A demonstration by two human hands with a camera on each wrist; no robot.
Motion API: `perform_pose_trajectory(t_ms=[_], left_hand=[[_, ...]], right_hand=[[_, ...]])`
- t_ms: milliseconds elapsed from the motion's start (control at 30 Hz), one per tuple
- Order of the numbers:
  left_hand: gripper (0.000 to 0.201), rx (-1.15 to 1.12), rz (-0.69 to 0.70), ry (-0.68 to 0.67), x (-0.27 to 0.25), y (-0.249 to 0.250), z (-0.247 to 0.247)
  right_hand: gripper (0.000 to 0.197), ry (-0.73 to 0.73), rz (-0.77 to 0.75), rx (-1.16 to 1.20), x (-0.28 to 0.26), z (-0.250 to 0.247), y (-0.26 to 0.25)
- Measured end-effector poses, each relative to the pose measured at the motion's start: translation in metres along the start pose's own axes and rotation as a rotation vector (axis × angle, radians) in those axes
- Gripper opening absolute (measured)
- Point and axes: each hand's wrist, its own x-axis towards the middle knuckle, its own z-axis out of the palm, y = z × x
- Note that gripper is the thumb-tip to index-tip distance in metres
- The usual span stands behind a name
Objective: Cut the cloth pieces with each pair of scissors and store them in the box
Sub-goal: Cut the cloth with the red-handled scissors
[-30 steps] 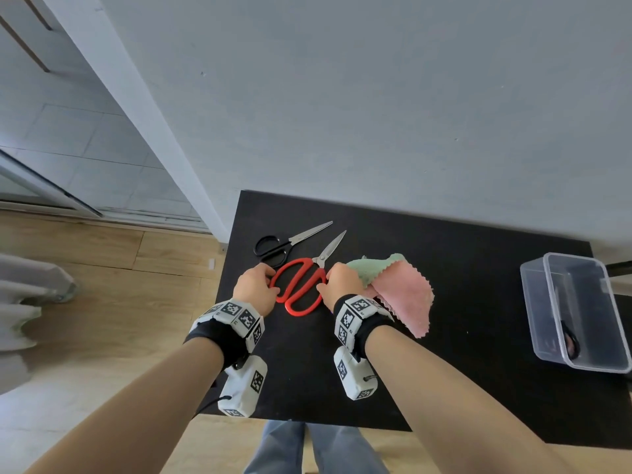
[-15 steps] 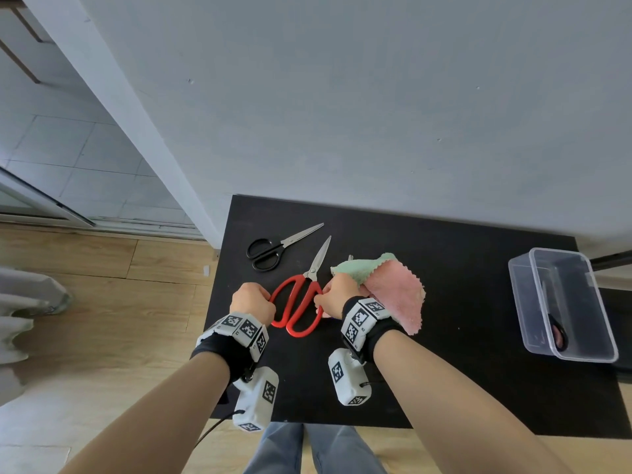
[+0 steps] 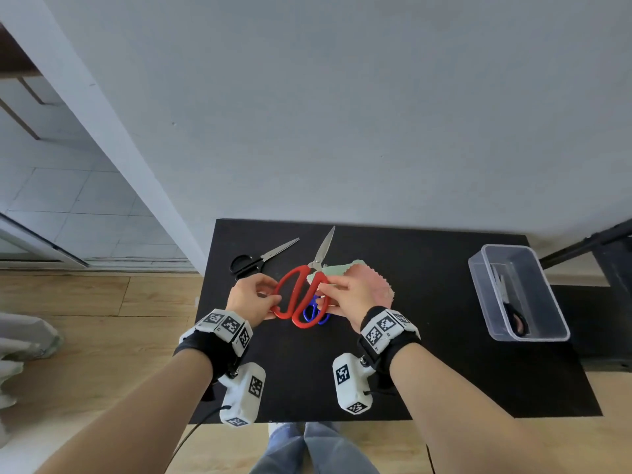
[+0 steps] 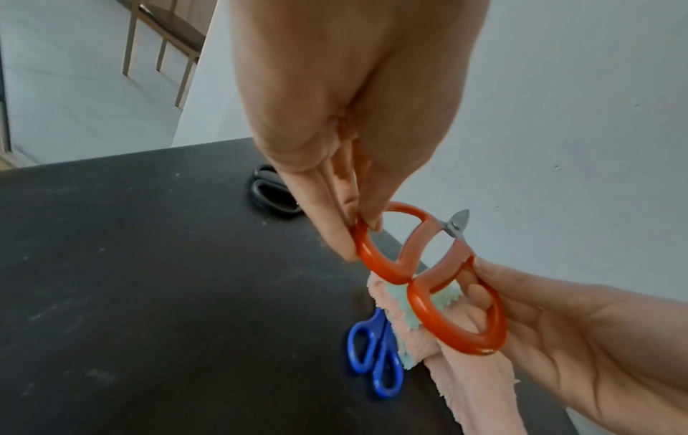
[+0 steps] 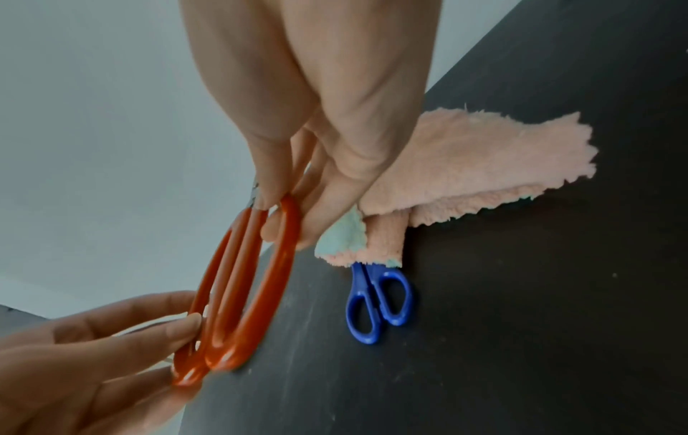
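Both hands hold the red scissors [image 3: 301,295] above the black table [image 3: 427,302], blades shut and pointing away. My left hand [image 3: 254,297] pinches the left handle loop [image 4: 366,250]. My right hand [image 3: 345,295] grips the right loop [image 4: 458,320], fingers through it. Under the right hand lie a pink cloth [image 5: 480,164] and a green cloth [image 3: 337,270] stacked together. Blue scissors [image 5: 376,300] lie partly under the cloths, handles showing. Black scissors [image 3: 260,260] lie at the table's far left.
A clear plastic box [image 3: 519,292] stands at the table's right side with another pair of scissors [image 3: 513,313] inside. A grey wall rises right behind the table. The table's left edge drops to a wooden floor.
The red scissors have been lifted off the table and turned so the blades point straight away. The blue scissors beneath have come into sight. Both hands stay on the handles.
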Motion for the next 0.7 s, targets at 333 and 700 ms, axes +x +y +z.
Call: perform_pose_trajectory(t_ms=[333, 700], left_hand=[[0.023, 0.043, 0.139, -0.027, -0.001, 0.054, 0.008], [0.021, 0.181, 0.275, 0.102, 0.007, 0.088, -0.005]], right_hand=[[0.014, -0.024, -0.118, 0.050, -0.019, -0.040, -0.039], [0.015, -0.137, -0.142, -0.213, -0.025, -0.076, -0.047]])
